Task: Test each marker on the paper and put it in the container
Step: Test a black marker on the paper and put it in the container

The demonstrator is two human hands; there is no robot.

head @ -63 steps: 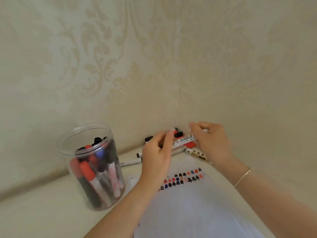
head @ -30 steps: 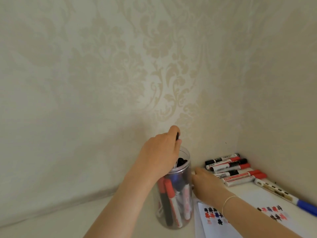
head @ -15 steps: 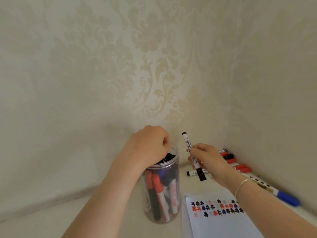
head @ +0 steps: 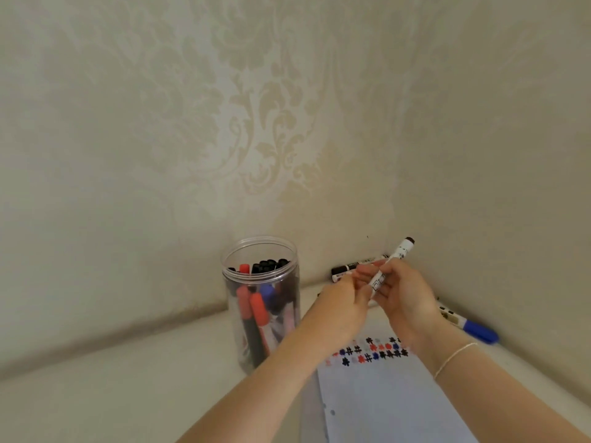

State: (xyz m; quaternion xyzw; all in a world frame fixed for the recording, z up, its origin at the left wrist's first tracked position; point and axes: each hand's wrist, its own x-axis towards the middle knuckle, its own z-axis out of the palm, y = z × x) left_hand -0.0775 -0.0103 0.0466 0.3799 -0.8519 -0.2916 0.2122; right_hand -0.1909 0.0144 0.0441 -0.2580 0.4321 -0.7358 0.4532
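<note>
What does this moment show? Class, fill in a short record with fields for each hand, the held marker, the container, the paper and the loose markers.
right hand: grips the held marker's barrel
left hand: fingers at the marker's lower end
held marker: white barrel, dark upper end, tilted up to the right
container: clear jar, upright, open, holding red, black and blue markers
paper: rows of red, blue and black test marks
loose markers: lying by the wall corner

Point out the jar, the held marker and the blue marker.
jar [head: 260,327], head view, clear side wall.
held marker [head: 400,251], head view, upper white barrel.
blue marker [head: 479,333], head view, blue cap.
</note>
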